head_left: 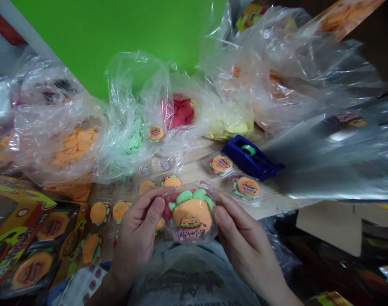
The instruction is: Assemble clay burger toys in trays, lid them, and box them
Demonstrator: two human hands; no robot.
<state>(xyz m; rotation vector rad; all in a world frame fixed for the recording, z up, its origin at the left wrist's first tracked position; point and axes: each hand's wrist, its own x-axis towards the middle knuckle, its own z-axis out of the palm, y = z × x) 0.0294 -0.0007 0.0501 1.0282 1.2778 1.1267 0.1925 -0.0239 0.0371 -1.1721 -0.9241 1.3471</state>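
Between my two hands, close in front of my shirt, is a clear plastic clamshell pack (191, 214) with a foam burger inside. Its bun is orange, green frills stick out at the top, and a printed burger cartoon shows on the front. My left hand (139, 231) pinches the pack's left edge between thumb and fingers. On the opposite edge, my right hand (240, 233) grips with the thumb in front. Just beyond the pack lie orange burger pieces (171, 181) in a clear tray. Two filled clamshells (245, 188) rest to the right.
A blue tape dispenser (253, 157) stands at the right. Plastic bags hold orange pieces (79, 144), green pieces (134, 138), red pieces (182, 111) and yellow pieces (228, 127). Printed boxes (24, 238) with packed burgers fill the lower left. A large silvery bag (337, 157) bulges at the right.
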